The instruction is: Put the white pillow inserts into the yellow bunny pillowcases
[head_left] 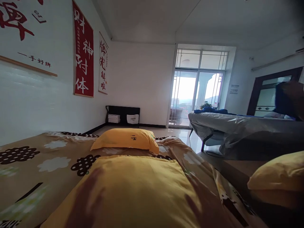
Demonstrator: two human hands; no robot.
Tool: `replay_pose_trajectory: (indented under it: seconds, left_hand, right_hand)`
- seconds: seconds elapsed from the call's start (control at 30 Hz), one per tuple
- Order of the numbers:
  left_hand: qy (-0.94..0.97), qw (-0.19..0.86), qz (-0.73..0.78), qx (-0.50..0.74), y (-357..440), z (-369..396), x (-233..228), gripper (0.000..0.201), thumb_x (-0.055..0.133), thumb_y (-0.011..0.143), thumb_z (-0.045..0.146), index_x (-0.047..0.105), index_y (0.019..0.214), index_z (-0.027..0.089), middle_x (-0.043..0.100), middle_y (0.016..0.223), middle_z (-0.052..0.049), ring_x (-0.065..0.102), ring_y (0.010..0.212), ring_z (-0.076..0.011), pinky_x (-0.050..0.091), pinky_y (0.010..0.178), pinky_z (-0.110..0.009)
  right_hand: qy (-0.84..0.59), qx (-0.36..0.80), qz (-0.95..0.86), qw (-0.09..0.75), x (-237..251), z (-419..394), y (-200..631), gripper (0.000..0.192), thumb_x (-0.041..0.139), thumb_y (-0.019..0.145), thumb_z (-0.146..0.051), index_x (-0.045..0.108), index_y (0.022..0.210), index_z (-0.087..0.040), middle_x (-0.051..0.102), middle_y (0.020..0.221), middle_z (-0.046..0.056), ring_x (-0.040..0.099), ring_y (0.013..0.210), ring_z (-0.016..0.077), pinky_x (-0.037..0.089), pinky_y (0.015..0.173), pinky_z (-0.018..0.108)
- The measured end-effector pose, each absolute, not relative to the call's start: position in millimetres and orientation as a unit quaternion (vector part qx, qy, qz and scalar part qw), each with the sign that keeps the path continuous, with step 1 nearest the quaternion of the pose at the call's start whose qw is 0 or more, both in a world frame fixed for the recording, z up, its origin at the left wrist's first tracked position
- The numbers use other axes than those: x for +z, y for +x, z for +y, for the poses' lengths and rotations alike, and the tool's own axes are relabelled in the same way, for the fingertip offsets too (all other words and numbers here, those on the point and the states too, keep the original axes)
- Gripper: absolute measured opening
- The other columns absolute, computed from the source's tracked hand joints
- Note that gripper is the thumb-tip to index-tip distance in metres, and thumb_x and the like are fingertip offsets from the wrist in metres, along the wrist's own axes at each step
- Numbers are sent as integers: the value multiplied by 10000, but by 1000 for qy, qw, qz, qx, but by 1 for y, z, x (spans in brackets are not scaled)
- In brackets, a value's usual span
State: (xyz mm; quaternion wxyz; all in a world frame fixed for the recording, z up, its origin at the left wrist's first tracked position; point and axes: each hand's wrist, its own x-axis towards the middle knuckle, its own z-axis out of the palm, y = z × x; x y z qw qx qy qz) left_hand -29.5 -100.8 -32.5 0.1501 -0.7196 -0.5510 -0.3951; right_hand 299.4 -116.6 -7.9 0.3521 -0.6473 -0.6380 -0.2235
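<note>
A yellow pillow (pixel 142 186) lies flat on the patterned bedding in front of me. My left hand (pixel 85 199), smeared by motion, is over the pillow's left side with thumb and fingers stretched apart. Over its right side is my right hand (pixel 201 202), also blurred, its thumb apart from the fingers. Neither hand visibly grips the cloth; whether they touch it is hard to tell. Just beyond lies a second, orange-yellow pillow (pixel 121 139) with small dark marks on it.
The bedding (pixel 54 161) has brown and white flower shapes. At right, another yellow pillow (pixel 280 171) shows. Farther back stands a plastic-covered table (pixel 220 123) with blue cloth, a person (pixel 289 98) beside it. A low black rack (pixel 123 111) is by the far wall, left of glass doors (pixel 185 85).
</note>
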Motion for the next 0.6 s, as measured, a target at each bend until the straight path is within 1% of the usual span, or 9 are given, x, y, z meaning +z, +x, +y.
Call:
replay_pose_trajectory:
  seconds: [0.07, 0.13, 0.2, 0.27, 0.37, 0.47, 0.53, 0.6]
  left_hand:
    - [-756, 135, -526, -366, -2, -92, -31, 484, 436, 944, 309, 373, 1423, 305, 356, 1518, -58, 362, 1372, -224, 366, 1102, -471]
    - [-799, 91, -511, -305, 23, -80, -42, 523, 360, 949, 265, 301, 1464, 336, 303, 1549, -17, 288, 1424, -205, 339, 1124, -470]
    - [-827, 40, -509, -237, 39, -67, -65, 515, 327, 947, 285, 324, 1462, 306, 298, 1544, -15, 276, 1432, -222, 311, 1135, -509]
    - [-835, 16, -510, -207, 45, -59, -90, 503, 314, 952, 321, 347, 1453, 301, 287, 1544, -7, 271, 1434, -231, 286, 1147, -523]
    - [-836, 15, -506, -213, 39, -57, -108, 505, 320, 955, 350, 307, 1460, 352, 254, 1556, 24, 262, 1439, -213, 289, 1152, -496]
    - [-836, 35, -499, -226, 20, -66, -105, 493, 334, 954, 381, 344, 1446, 350, 317, 1537, 23, 316, 1414, -192, 316, 1144, -440]
    - [-818, 76, -515, -246, -3, -77, -106, 494, 342, 949, 389, 376, 1437, 319, 372, 1513, 7, 353, 1392, -177, 329, 1136, -396]
    - [-787, 137, -537, -271, -36, -95, -116, 513, 368, 931, 401, 390, 1434, 299, 411, 1493, -6, 367, 1383, -181, 326, 1131, -391]
  right_hand:
    - [-634, -179, -677, 327, -32, -129, 276, 560, 361, 926, -499, 329, 1466, -354, 339, 1524, -22, 364, 1380, 229, 376, 1099, 434]
    - [-627, -93, -722, 278, -55, -126, 247, 549, 307, 953, -494, 309, 1477, -326, 268, 1550, -4, 285, 1420, 226, 328, 1123, 465]
    - [-633, -4, -743, 216, -73, -116, 222, 547, 285, 963, -484, 319, 1476, -297, 227, 1556, 10, 218, 1442, 231, 262, 1150, 495]
    - [-640, 44, -746, 179, -87, -108, 206, 553, 281, 961, -488, 321, 1476, -290, 200, 1559, 6, 171, 1452, 231, 201, 1171, 509]
    - [-632, 44, -753, 177, -97, -107, 209, 571, 250, 959, -526, 279, 1489, -314, 162, 1567, -28, 131, 1462, 210, 163, 1185, 496]
    - [-655, 15, -735, 174, -103, -117, 245, 596, 235, 945, -569, 268, 1490, -330, 186, 1565, -46, 159, 1459, 198, 172, 1184, 492]
    - [-696, -13, -696, 177, -112, -132, 282, 617, 231, 934, -577, 276, 1491, -315, 236, 1558, -37, 211, 1447, 197, 221, 1172, 479]
    - [-728, -34, -660, 184, -126, -156, 321, 637, 221, 922, -565, 304, 1486, -283, 324, 1530, -7, 285, 1421, 207, 301, 1140, 462]
